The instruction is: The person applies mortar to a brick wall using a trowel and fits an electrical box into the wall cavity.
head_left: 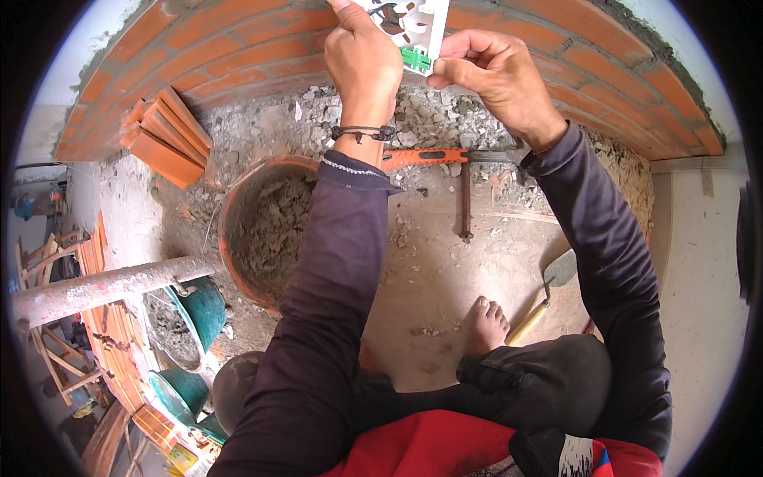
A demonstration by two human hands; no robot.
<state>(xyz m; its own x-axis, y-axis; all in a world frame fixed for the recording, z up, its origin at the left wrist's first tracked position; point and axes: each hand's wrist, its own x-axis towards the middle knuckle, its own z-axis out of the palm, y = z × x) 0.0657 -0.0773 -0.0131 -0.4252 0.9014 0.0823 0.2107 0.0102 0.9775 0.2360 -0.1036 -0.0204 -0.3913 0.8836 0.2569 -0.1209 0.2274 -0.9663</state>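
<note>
At the top of the head view, in front of the brick wall, my two hands hold a white plastic electrical box [438, 28]. A green terminal strip [415, 60] sits along its lower edge, and a dark wire shows inside. My left hand [362, 63] is closed on the box's left side, its fingers partly hidden behind it. With thumb and fingers, my right hand [497, 75] pinches the lower right corner, beside the green strip. The top of the box is cut off by the picture's edge.
A curved brick wall [230, 60] rises ahead, with rubble [433, 111] at its foot. Loose bricks [171, 139] and a mortar tub [225, 226] stand left, near a pole [119, 288] and green buckets [205, 312]. An orange slotted tool [425, 159] and a trowel [561, 270] lie on the floor.
</note>
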